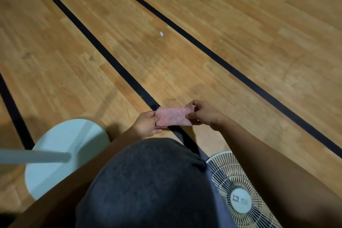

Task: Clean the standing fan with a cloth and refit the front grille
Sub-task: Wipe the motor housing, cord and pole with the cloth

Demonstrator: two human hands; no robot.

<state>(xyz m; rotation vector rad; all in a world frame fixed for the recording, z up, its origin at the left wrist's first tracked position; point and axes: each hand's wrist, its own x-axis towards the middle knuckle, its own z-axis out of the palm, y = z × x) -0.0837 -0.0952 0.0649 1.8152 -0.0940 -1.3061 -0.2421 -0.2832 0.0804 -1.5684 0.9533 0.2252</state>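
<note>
While I stand over it: fan base (61, 146), near left, upright w/ pole. Left hand (147, 123) & right hand (202, 112) pinch pink cloth (174, 116) ends, stretched to fold. Front grille (238, 189), near right on floor, awaiting refit.

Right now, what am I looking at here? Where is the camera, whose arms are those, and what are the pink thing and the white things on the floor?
There is no machine here: a person wears a camera on the head, and it looks forward and down, so you see their own body and arms from above. The left hand and the right hand each pinch one end of a small pink cloth, stretched between them above the wooden floor, which has black lines. At the lower left stands the fan's round white base with its pole. At the lower right the round white front grille is off the fan; it seems to lie on the floor beside the person.
</note>
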